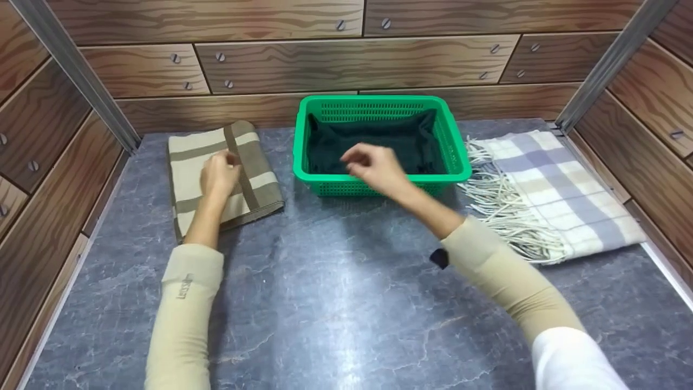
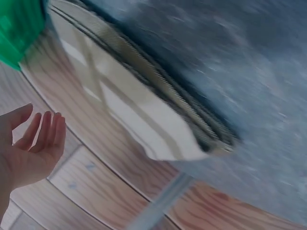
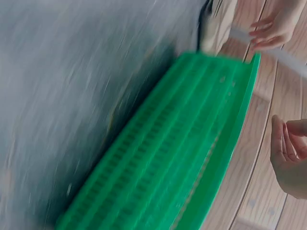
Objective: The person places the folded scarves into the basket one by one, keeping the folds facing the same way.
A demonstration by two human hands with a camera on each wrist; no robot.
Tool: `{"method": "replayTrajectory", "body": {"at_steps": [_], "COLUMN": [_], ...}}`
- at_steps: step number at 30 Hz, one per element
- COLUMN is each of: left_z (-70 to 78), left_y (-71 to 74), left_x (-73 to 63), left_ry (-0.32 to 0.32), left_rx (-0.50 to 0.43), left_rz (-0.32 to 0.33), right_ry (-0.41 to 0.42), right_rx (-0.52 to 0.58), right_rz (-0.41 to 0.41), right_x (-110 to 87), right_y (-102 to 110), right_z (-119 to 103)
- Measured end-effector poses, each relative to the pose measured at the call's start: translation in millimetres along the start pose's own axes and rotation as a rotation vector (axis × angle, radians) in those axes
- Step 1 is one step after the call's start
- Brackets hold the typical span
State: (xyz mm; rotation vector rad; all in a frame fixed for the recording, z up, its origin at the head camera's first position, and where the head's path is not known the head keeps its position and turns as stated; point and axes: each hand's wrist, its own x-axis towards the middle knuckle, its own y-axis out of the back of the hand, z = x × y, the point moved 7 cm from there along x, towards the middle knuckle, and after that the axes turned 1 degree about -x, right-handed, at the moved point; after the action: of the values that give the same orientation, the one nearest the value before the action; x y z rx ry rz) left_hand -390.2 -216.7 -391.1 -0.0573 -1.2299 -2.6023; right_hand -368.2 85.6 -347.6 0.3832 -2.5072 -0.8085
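A folded beige and brown striped cloth (image 1: 254, 157) lies on the left of the table, and my left hand (image 1: 219, 173) hovers over it, fingers loosely bent and holding nothing. In the left wrist view that hand (image 2: 36, 148) shows an empty palm, apart from the cloth (image 2: 129, 100). A green plastic basket (image 1: 463, 168) stands at the back middle with a dark cloth (image 1: 373, 138) spread inside. My right hand (image 1: 376, 165) is above the basket's front rim, fingers loosely curled, nothing in them. The right wrist view shows this hand (image 3: 290, 153) beside the basket (image 3: 168, 143).
A folded white, blue and beige checked blanket (image 1: 557, 184) with long fringe lies right of the basket, its fringe close to the basket's side. Wood-patterned walls (image 1: 303, 65) close in the back and both sides of the grey marbled table (image 1: 325, 303).
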Motion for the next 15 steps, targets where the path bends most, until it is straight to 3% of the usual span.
{"method": "replayTrajectory", "body": {"at_steps": [8,11,15], "left_z": [-59.5,-82.4,-105.8], "left_y": [12.9,15.3,20.1], "left_x": [-13.3,-18.9,-26.4], "left_ry": [0.254,0.364,0.495], "left_rx": [0.105,0.130,0.098], "left_rz": [-0.095,-0.123,-0.104], "right_ry": [-0.020,-0.060,-0.155], "right_rx": [0.048,0.038,-0.019], "right_rz": [-0.182,-0.271,-0.345], "right_x": [-7.0,-8.1,-8.8], "right_y": [-71.8,-102.6,-136.5], "right_z": [-19.3,-17.0,-4.3]}}
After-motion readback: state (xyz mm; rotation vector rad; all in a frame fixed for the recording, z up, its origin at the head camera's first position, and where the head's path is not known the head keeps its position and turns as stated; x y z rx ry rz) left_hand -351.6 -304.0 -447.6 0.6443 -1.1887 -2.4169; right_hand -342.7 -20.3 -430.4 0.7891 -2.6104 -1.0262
